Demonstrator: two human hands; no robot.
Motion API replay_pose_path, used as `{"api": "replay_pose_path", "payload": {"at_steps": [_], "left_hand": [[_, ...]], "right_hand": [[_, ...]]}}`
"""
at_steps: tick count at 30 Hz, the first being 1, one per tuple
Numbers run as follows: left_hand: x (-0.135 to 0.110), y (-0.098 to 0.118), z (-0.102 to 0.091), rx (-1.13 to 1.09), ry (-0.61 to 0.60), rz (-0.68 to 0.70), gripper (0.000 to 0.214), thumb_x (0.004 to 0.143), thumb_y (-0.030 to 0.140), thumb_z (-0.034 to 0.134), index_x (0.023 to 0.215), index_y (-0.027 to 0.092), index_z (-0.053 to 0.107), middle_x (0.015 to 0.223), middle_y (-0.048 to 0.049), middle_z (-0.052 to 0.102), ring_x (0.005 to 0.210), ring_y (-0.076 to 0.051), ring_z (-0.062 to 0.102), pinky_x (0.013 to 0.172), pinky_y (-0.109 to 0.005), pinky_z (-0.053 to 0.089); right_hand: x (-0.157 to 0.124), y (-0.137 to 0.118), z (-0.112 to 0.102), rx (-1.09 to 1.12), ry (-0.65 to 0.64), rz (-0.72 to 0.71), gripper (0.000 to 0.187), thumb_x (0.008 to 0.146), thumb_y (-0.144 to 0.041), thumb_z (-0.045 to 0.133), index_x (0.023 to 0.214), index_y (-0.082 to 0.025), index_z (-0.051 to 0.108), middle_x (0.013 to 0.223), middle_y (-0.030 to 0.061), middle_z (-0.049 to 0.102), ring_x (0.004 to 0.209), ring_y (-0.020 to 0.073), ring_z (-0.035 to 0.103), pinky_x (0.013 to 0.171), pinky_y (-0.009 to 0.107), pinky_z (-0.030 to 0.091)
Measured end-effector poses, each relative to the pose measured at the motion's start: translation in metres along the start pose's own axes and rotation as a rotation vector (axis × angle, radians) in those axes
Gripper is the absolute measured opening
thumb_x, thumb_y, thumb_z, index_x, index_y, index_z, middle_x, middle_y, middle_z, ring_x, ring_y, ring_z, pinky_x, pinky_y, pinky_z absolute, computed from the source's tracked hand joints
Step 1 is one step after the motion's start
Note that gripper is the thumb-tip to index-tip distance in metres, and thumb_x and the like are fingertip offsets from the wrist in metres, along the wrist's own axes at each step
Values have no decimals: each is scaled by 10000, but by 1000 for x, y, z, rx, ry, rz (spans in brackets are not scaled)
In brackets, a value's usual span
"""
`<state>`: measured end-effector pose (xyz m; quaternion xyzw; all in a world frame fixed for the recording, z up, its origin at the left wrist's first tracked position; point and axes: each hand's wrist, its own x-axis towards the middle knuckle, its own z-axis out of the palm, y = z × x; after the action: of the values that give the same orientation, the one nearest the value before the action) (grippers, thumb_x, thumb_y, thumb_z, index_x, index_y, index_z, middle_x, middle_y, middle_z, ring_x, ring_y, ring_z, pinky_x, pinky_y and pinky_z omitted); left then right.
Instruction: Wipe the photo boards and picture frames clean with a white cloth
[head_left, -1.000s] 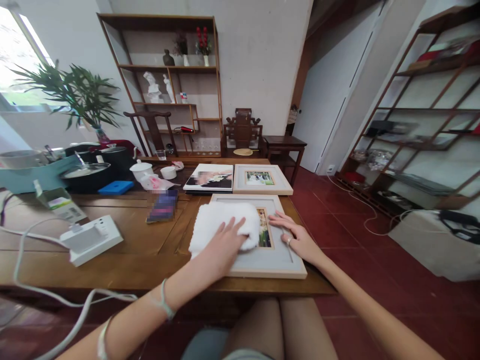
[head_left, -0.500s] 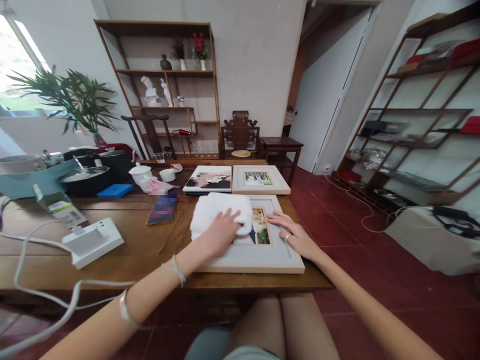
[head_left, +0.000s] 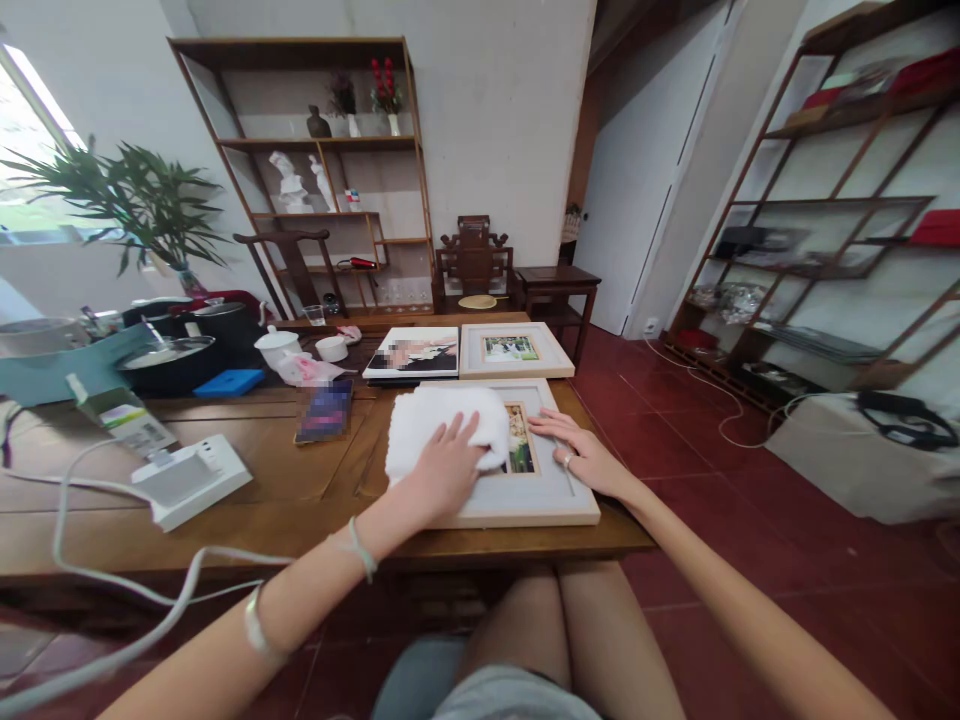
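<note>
The wooden table [head_left: 300, 500] extends from the person toward 12 o'clock; clock positions are read from the framed picture [head_left: 540, 497] near the table's front edge. A brown shelf unit [head_left: 326, 143] stands at 11 o'clock, well apart, beyond the table. The framed picture lies flat, face up, its inner photograph partly covered. A second framed picture [head_left: 514, 348] lies just beyond it at 12 o'clock. A photo panel [head_left: 412, 352] lies at 11 o'clock, beside the second framed picture. The white cloth [head_left: 420, 425] lies folded on the framed picture, covering its 9 o'clock side. A white socket block [head_left: 202, 482] sits at 9 o'clock, well apart. The left hand [head_left: 450, 468] rests on the cloth, fingers spread; whether the thumb pinches the fold cannot be determined. The right hand [head_left: 585, 458] contacts the 3 o'clock border, unclenched, fingers extended, enclosing nothing. One finger carries a ring [head_left: 567, 461].
</note>
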<state>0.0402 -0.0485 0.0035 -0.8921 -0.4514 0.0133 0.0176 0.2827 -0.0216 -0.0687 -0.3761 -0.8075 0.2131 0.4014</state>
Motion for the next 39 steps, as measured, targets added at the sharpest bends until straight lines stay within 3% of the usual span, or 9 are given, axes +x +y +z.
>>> {"api": "replay_pose_path", "payload": {"at_steps": [5, 9, 12, 18, 23, 30, 33, 36, 39], "left_hand": [[60, -28, 6, 14, 85, 18, 332, 917, 192, 366, 1204, 112, 513, 1516, -181, 147, 1384, -360, 107, 1053, -557, 245], [76, -28, 5, 28, 62, 81, 321, 900, 152, 369, 1176, 137, 532, 1517, -133, 187, 1389, -343, 105, 1061, -596, 190], [62, -11, 3, 39, 9, 112, 342, 878, 109, 371, 1174, 127, 543, 1486, -153, 269, 1355, -372, 222, 1017, -610, 272], [2, 47, -21, 45, -99, 171, 316, 845, 120, 428, 1115, 98, 591, 1374, -210, 424, 1219, -403, 430, 905, -568, 421], [-14, 65, -30, 25, -141, 221, 316, 864, 162, 423, 1140, 119, 571, 1414, -188, 381, 1281, -373, 366, 937, -546, 408], [57, 24, -9, 48, 10, 111, 332, 885, 144, 412, 1191, 92, 527, 1427, -208, 350, 1344, -379, 242, 991, -558, 327], [91, 13, -10, 41, 79, 191, 313, 921, 165, 361, 1175, 114, 539, 1387, -150, 426, 1373, -295, 201, 1051, -451, 284], [113, 13, -13, 22, 113, 277, 328, 954, 200, 301, 1156, 147, 554, 1262, -98, 556, 1278, -233, 387, 1011, -347, 337], [119, 13, -10, 18, 119, 312, 316, 952, 228, 317, 1133, 162, 568, 1142, -85, 626, 1070, -220, 561, 912, -323, 406]], "right_hand": [[0, 1, -1, -16, -15, -11, 410, 803, -234, 482, 1195, -228, 603, 1294, 67, 568, 1321, 258, 357, 1083, 508, 290], [0, 3, 0, -21, 12, 23, 448, 776, -191, 476, 1207, -228, 592, 1335, 65, 530, 1319, 249, 367, 1094, 496, 278], [0, 6, 1, -24, 54, 81, 518, 736, -139, 466, 1235, -231, 566, 1404, 54, 453, 1338, 239, 340, 1114, 488, 240], [0, 9, 1, -45, 62, 73, 486, 764, -161, 469, 1238, -210, 564, 1412, 69, 442, 1363, 234, 289, 1127, 483, 210], [0, 9, 2, -47, 69, 46, 433, 807, -182, 429, 1211, -208, 585, 1373, 80, 490, 1347, 235, 323, 1121, 486, 225], [1, 10, 0, -54, 44, 29, 460, 756, -169, 472, 1199, -200, 591, 1354, 102, 503, 1331, 271, 345, 1095, 509, 252], [1, 10, -2, -61, 17, -3, 471, 731, -170, 498, 1191, -193, 592, 1339, 113, 512, 1317, 280, 364, 1089, 500, 267], [1, 10, -3, -68, 10, -12, 481, 728, -173, 501, 1202, -195, 581, 1332, 111, 516, 1312, 287, 365, 1084, 508, 268], [1, 11, -4, -77, 13, -1, 459, 750, -187, 486, 1199, -184, 583, 1325, 119, 518, 1298, 291, 380, 1084, 515, 265]]}}
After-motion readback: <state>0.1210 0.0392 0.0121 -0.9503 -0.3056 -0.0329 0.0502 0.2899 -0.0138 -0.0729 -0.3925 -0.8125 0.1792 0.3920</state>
